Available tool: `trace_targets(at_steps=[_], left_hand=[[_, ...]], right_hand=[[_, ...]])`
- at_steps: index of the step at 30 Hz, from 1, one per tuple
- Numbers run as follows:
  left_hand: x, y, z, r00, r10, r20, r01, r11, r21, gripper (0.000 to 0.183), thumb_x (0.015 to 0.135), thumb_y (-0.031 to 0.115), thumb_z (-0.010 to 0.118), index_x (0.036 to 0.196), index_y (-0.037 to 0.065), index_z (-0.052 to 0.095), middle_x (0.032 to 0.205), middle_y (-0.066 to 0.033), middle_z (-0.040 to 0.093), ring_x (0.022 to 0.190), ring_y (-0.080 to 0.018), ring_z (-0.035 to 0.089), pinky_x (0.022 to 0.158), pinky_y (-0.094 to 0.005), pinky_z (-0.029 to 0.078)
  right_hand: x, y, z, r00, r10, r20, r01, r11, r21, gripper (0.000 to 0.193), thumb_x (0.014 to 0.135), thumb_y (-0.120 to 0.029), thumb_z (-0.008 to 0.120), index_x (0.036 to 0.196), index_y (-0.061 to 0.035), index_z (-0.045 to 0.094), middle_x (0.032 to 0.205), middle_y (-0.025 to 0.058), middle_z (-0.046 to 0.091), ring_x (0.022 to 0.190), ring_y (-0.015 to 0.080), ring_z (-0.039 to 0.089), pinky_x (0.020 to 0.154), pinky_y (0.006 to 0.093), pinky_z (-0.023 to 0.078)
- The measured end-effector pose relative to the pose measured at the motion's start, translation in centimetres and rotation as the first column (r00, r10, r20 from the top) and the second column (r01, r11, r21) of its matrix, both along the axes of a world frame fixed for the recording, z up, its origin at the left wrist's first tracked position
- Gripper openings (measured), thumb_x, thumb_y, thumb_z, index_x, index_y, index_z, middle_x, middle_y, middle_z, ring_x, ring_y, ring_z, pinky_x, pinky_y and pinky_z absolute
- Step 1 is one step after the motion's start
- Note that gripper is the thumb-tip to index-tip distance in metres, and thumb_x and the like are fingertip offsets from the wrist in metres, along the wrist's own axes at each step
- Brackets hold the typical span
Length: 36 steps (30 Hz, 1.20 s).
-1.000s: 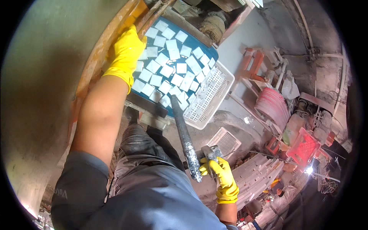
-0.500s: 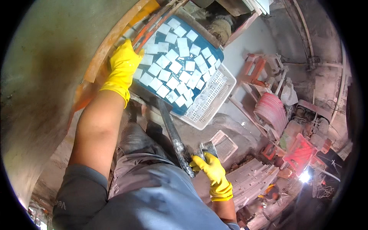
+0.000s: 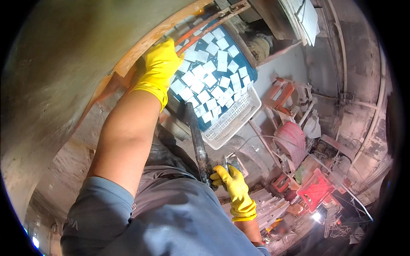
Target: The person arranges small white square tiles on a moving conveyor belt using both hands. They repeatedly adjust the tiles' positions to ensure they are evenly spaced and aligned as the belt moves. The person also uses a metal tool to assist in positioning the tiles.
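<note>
My left hand, in a yellow rubber glove, is closed round the near end of a pair of narrow orange-red bars. The bars reach away over a blue surface strewn with several small white square tiles. Low in front of my body, my right hand, gloved in yellow too, has its fingers curled at the lower end of a dark metal pipe. A grey metal piece sits just beyond these fingers. What exactly they grip is hidden.
A white perforated plastic basket sits at the tiles' right edge. An orange-edged panel curves along the left. To the right are a pink ribbed roll, a red crate and pale strips on the floor.
My left hand and the orange-red bars have moved right and away, farther over the tiles. My right hand stays by the pipe's lower end. The whole view has shifted somewhat.
</note>
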<state>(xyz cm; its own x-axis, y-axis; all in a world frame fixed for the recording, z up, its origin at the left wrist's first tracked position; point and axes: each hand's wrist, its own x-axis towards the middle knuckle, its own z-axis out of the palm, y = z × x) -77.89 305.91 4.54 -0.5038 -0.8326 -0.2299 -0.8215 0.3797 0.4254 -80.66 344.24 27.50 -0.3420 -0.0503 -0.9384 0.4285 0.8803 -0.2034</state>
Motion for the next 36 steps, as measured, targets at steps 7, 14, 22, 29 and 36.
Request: trace_targets(at_steps=[7,14,22,29,36], left_hand=[[0.2,-0.3,0.0,1.0,0.022,0.002,-0.022,1.0,0.016,0.072,0.086,0.051,0.083,0.137,0.004,0.065,0.123,-0.0206,0.075,0.11,-0.0416,0.073,0.095,-0.0505,0.057],[0.4,-0.4,-0.5,1.0,0.019,-0.017,-0.019,1.0,-0.014,0.07,0.086,0.052,0.083,0.136,0.005,0.065,0.12,-0.0196,0.075,0.109,-0.0408,0.074,0.094,-0.0507,0.058],[0.4,-0.5,-0.9,0.999,0.007,-0.036,-0.009,0.998,-0.06,0.064,0.086,0.052,0.084,0.128,0.006,0.068,0.111,-0.0181,0.077,0.102,-0.0388,0.075,0.088,-0.0504,0.059],[0.3,-0.7,-1.3,0.999,0.007,-0.053,-0.01,0.998,-0.067,0.061,0.085,0.052,0.085,0.123,0.007,0.069,0.111,-0.0179,0.076,0.102,-0.0383,0.075,0.088,-0.0492,0.059],[0.2,-0.9,-1.6,0.999,0.026,-0.036,-0.028,0.998,-0.062,0.059,0.084,0.051,0.085,0.121,0.007,0.069,0.11,-0.0185,0.076,0.102,-0.04,0.074,0.089,-0.0506,0.058]], right_hand=[[0.4,-0.3,-0.3,1.0,-0.015,0.003,0.015,1.0,0.003,0.044,0.1,-0.037,0.07,0.116,0.0048,0.07,0.099,0.0197,0.078,0.085,0.0274,0.075,0.082,0.0365,0.06],[1.5,0.2,-0.1,0.999,-0.038,-0.017,0.038,0.999,-0.009,0.048,0.101,-0.04,0.07,0.118,0.0044,0.07,0.1,0.0203,0.078,0.086,0.028,0.075,0.085,0.037,0.06],[2.7,1.4,-0.4,0.999,-0.038,-0.007,0.038,0.999,-0.025,0.057,0.102,-0.048,0.069,0.124,0.0046,0.07,0.105,0.0198,0.077,0.09,0.027,0.075,0.087,0.0376,0.06],[3.7,1.6,-0.5,0.998,-0.054,-0.027,0.053,0.998,-0.04,0.059,0.102,-0.048,0.069,0.126,0.0057,0.069,0.106,0.0196,0.077,0.09,0.0267,0.074,0.088,0.0378,0.06],[3.9,1.4,-0.4,0.998,-0.051,-0.032,0.05,0.998,-0.035,0.059,0.102,-0.048,0.069,0.125,0.0064,0.069,0.105,0.0191,0.077,0.09,0.0265,0.074,0.087,0.038,0.06]])
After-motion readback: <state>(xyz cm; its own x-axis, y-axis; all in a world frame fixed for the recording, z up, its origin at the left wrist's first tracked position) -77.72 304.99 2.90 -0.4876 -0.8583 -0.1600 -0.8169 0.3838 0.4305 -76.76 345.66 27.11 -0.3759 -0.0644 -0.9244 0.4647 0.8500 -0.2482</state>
